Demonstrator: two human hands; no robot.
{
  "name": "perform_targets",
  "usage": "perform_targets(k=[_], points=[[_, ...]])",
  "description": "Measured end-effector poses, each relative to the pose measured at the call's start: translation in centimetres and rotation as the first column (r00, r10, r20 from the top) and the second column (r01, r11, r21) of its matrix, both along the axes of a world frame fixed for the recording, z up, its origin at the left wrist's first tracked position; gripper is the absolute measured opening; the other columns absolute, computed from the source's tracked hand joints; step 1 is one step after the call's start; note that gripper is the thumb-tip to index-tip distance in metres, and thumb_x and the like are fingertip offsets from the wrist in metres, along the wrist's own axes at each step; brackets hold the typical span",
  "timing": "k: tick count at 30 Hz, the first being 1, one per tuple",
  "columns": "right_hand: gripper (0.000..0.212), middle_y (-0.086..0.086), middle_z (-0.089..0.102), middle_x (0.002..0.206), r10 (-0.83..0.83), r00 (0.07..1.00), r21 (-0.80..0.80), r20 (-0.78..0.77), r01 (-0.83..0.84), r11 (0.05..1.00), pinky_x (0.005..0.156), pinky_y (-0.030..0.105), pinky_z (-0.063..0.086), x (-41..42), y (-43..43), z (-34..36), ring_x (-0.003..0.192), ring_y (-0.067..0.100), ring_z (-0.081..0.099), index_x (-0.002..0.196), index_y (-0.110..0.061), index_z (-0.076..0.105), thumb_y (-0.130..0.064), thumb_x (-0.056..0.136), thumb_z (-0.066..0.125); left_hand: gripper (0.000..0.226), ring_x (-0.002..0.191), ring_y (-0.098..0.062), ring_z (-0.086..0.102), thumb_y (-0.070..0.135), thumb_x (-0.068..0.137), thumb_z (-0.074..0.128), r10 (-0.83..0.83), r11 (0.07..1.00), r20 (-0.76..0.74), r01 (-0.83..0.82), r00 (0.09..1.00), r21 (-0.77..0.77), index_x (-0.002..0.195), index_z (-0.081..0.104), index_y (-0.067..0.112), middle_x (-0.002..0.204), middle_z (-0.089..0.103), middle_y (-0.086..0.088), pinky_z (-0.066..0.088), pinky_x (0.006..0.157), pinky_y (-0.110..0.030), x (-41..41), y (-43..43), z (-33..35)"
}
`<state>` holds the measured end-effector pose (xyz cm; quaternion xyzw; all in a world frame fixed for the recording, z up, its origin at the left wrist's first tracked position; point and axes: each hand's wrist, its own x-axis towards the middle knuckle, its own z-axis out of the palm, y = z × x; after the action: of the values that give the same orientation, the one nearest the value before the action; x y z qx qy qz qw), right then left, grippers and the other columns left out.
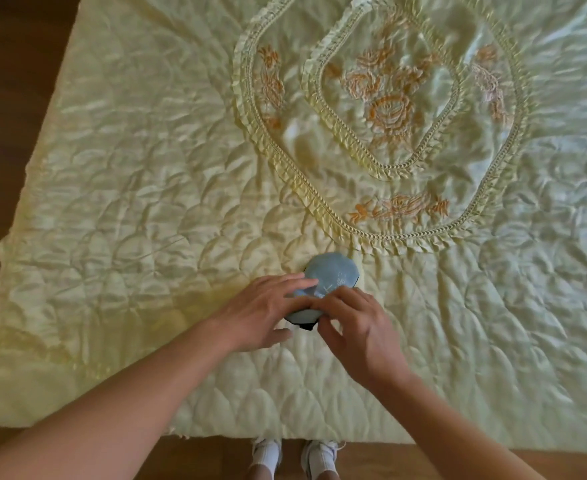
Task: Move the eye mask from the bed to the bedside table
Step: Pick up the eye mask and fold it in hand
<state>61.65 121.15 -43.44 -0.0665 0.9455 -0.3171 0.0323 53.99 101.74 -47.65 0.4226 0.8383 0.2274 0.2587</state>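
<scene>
A light blue eye mask (332,273) with a black underside lies on the pale yellow quilted bedspread (146,202), near the bed's front edge. My left hand (261,311) rests on the mask's left side, fingers laid across it. From the right, my right hand (358,327) pinches the mask's near part with its fingertips. Both hands cover the mask's lower half; a bit of black edge shows between them. No bedside table is in view.
The bedspread has a ruffled oval panel with orange embroidered flowers (389,109) further back. Brown wooden floor (1,64) runs along the left side and in front of the bed. My white shoes (295,455) stand at the bed's front edge.
</scene>
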Motion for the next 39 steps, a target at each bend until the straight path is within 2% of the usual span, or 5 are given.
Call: perform_targets(k=[6, 13, 22, 33, 39], points=[[0.021, -0.005, 0.067, 0.091, -0.137, 0.963, -0.21, 0.23, 0.186, 0.96, 0.071, 0.039, 0.058, -3.3, 0.7, 12.1, 0.081, 0.014, 0.065, 0.097, -0.015, 0.069, -0.023, 0.091, 0.05, 0.05, 0.1, 0.002, 0.063, 0.034, 0.074, 0.084, 0.322, 0.899, 0.588, -0.434, 0.742, 0.055, 0.119, 0.063, 0.031, 0.107, 0.07, 0.014, 0.049, 0.091, -0.024, -0.1, 1.7, 10.7], [0.021, 0.001, 0.061, 0.071, -0.246, 0.922, -0.37, 0.299, 0.35, 0.861, 0.061, 0.034, 0.044, -6.1, -0.3, 27.5, 0.066, 0.02, 0.057, 0.08, -0.008, 0.064, -0.017, 0.097, 0.055, 0.043, 0.111, -0.01, 0.066, 0.016, 0.082, 0.077, 0.356, 0.707, 0.789, -0.696, 0.5, 0.122, 0.123, 0.064, 0.018, 0.117, 0.072, 0.001, 0.052, 0.094, -0.027, 2.1, 2.0, 24.8], [0.024, 0.001, 0.072, 0.088, -0.137, 0.707, -0.644, 0.694, 0.695, 0.321, 0.069, 0.031, 0.054, -6.5, -0.4, 39.5, 0.078, 0.019, 0.069, 0.109, -0.011, 0.072, -0.027, 0.094, 0.063, 0.033, 0.103, -0.021, 0.071, 0.018, 0.087, 0.071, 0.329, 0.525, 0.898, -0.847, 0.293, 0.084, 0.12, 0.066, 0.02, 0.114, 0.075, -0.002, 0.061, 0.078, -0.049, 4.9, 0.7, 38.1], [0.017, 0.01, 0.076, 0.107, -0.114, 0.838, -0.715, 0.534, 0.519, 0.468, 0.083, 0.038, 0.061, -7.3, -4.1, 45.6, 0.097, 0.023, 0.073, 0.104, -0.008, 0.072, -0.002, 0.089, 0.069, 0.034, 0.104, -0.025, 0.071, 0.02, 0.086, 0.072, 0.345, 0.427, 0.912, -0.902, 0.221, 0.057, 0.12, 0.067, 0.015, 0.114, 0.075, -0.008, 0.059, 0.085, -0.05, 4.0, -1.8, 46.6], [0.013, 0.001, 0.077, 0.087, -0.174, 0.983, -0.625, 0.054, 0.169, 0.762, 0.073, 0.026, 0.056, -6.9, -4.2, 47.0, 0.083, 0.01, 0.073, 0.094, -0.012, 0.078, -0.004, 0.084, 0.073, 0.03, 0.098, -0.027, 0.072, 0.01, 0.085, 0.07, 0.338, 0.265, 0.938, -0.964, 0.073, -0.021, 0.114, 0.068, 0.003, 0.109, 0.075, -0.016, 0.061, 0.072, -0.034, 2.6, -0.9, 48.5]])
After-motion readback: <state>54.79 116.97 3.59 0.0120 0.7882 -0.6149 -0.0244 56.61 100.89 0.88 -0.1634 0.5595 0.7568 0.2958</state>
